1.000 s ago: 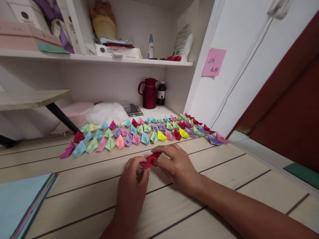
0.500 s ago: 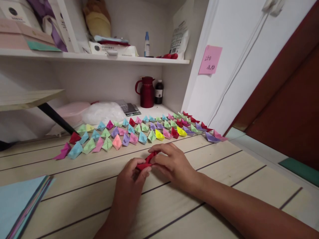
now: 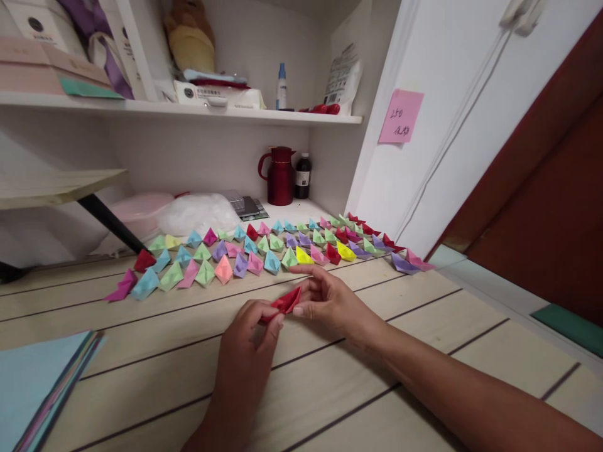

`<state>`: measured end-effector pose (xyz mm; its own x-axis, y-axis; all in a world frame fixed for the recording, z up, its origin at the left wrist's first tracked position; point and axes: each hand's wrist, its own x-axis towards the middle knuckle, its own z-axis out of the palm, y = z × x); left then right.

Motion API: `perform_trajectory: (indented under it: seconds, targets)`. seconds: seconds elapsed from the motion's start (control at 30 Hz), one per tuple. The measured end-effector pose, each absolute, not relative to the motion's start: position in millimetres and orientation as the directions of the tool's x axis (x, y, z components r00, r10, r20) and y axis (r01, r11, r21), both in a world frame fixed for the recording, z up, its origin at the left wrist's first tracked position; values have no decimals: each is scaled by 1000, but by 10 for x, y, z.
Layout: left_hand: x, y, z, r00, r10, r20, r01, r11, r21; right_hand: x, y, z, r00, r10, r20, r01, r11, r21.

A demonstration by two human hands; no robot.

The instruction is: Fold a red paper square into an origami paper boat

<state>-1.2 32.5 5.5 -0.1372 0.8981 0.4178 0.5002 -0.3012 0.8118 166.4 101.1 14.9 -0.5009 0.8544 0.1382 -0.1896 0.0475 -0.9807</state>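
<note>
The fingertips of both hands meet on a small red folded paper piece (image 3: 286, 302), which sits just above the wooden floor near the middle of the view. The left hand (image 3: 249, 351) pinches its 8 o'clock end between thumb and forefinger, the other fingers curled under. The right hand (image 3: 330, 301) nips its 3 o'clock end with thumb against the bent fingers, while its forefinger stretches out flat above the paper, pointing toward 9 o'clock. The paper is partly folded, and its exact shape cannot be told.

At 12 o'clock from the hands, close by, rows of small paper boats (image 3: 264, 248) in green, blue, pink, purple, yellow and red stand side by side on the pale plank floor (image 3: 424, 326). Farther toward 12 o'clock, in the white cupboard's lower bay, a dark red jug (image 3: 279, 176) stands just beside a dark bottle (image 3: 302, 177). At 1 o'clock a pink sticky note (image 3: 401, 117) clings to the white door. At 8 o'clock, by the frame's corner, lies a stack of coloured paper sheets (image 3: 38, 383), light blue on top.
</note>
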Motion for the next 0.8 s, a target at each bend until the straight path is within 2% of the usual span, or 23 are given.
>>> perform_trajectory:
  seconds: [0.13,0.5,0.8]
  targets:
    - [-14,334,35,-127,901,414,494,-304,815,1651,996,164,-528,846,77,-191,-30,-981]
    - [-13,332,39,-122,903,412,470,-313,825,1589,924,194,-482,874,66,-206,-39,-978]
    - [75,326,-24,-332,906,263,328,-151,933,1551,900,150,-426,898,109,-207,20,-978]
